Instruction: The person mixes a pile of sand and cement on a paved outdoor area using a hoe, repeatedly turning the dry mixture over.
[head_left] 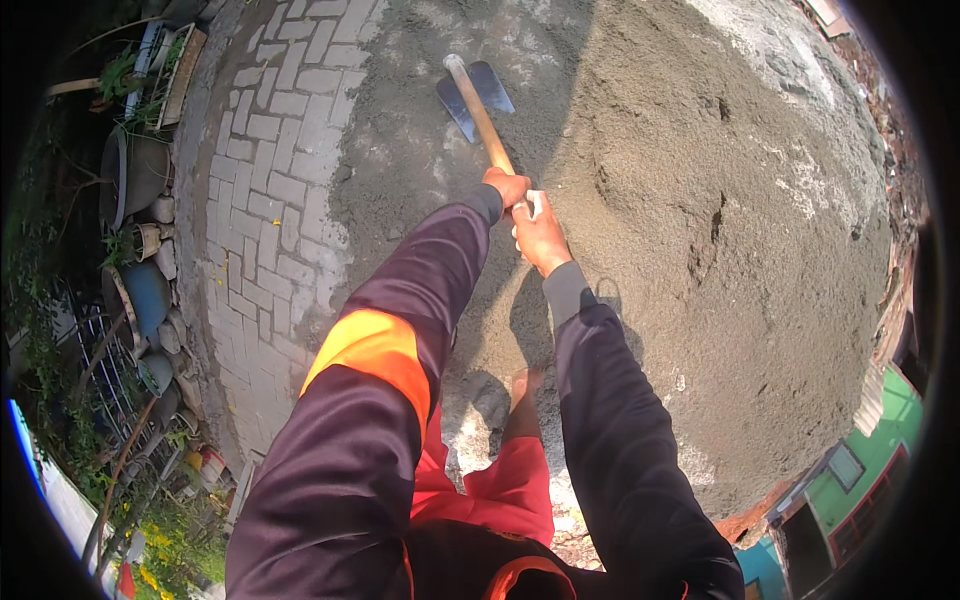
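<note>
Both my arms reach forward to a hoe (482,112) with a pale wooden handle and a wide dark metal blade. My left hand (508,187) is closed round the handle, a bit nearer the blade. Just behind it, my right hand (541,234) grips the handle's near end, thumb along the top. The blade, at the far end, rests on or just above a thin layer of grey sand or mortar mix (410,160); I cannot tell which. To the right rises a large heap of the same grey material (720,250).
Grey paving bricks (275,170) lie to the left of the spread material. Beyond them, along the left edge, stand basins and pots, with a blue basin (148,297) among plants. My bare leg (523,405) stands close to the heap. A green building (875,450) shows at lower right.
</note>
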